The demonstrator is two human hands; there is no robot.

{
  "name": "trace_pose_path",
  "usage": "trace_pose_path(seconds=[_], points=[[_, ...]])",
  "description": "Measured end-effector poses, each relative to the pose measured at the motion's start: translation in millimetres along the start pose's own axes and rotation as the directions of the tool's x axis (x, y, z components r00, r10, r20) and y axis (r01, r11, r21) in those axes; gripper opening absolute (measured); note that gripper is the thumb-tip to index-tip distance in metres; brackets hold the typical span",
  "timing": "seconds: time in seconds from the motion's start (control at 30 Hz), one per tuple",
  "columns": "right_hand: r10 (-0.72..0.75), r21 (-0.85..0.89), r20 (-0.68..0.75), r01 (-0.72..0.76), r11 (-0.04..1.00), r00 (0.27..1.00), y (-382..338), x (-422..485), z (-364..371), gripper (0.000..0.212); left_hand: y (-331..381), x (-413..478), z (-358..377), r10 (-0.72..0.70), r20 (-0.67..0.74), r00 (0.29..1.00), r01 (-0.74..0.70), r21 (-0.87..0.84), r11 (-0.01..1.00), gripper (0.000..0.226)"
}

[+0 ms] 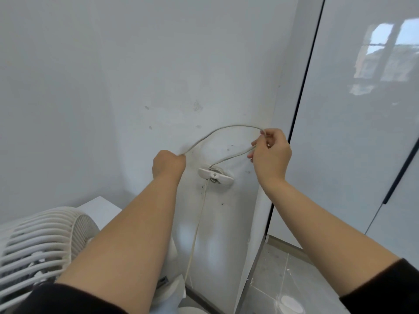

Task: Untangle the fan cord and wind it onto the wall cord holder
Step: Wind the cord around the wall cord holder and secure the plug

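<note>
The left hand [169, 163] is sitting at ten o'clock from the wall cord holder [226, 178], with its fingers curling into a tight fist around the fan cord [226, 127], which is coming out of the fist at its two o'clock side. From there the cord is arching up and over toward three o'clock, reaching the right hand [271, 152], which is hovering at one o'clock from the holder. The right hand's fingers [269, 134] are pinching the cord where it is bending back on itself, with the lower fingers spreading loosely around the returning strand. That strand is sloping down toward seven o'clock and is running into the holder, where it is wrapping around the hub behind the white bar. Another length is hanging from the holder straight toward six o'clock, trailing down along the wall [158, 64] to the base of the white fan [40, 241], which is standing at eight o'clock from the holder. A glossy cabinet door [362, 132] is filling the three o'clock side, and grey floor [283, 279] is showing at five o'clock.
</note>
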State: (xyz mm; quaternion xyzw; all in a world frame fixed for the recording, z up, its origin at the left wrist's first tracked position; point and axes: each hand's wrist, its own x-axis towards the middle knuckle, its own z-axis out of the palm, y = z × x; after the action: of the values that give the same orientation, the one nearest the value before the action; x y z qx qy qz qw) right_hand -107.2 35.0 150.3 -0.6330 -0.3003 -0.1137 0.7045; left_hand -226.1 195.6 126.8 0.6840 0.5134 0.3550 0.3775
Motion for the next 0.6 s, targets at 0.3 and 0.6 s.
trace_pose_path(seconds=[0.3, 0.6], points=[[-0.004, 0.026, 0.013, 0.004, 1.0, 1.0, -7.0, 1.6, -2.1, 0.027, 22.8, -14.7, -5.5, 0.116, 0.336, 0.935, 0.206, -0.778, 0.594, 0.02], [0.018, 0.06, 0.029, -0.02, 0.998, 0.999, -3.7, 2.2, -5.8, 0.025, 23.9, -28.4, -6.5, 0.204, 0.767, 0.608, 0.274, -0.443, 0.853, 0.012]])
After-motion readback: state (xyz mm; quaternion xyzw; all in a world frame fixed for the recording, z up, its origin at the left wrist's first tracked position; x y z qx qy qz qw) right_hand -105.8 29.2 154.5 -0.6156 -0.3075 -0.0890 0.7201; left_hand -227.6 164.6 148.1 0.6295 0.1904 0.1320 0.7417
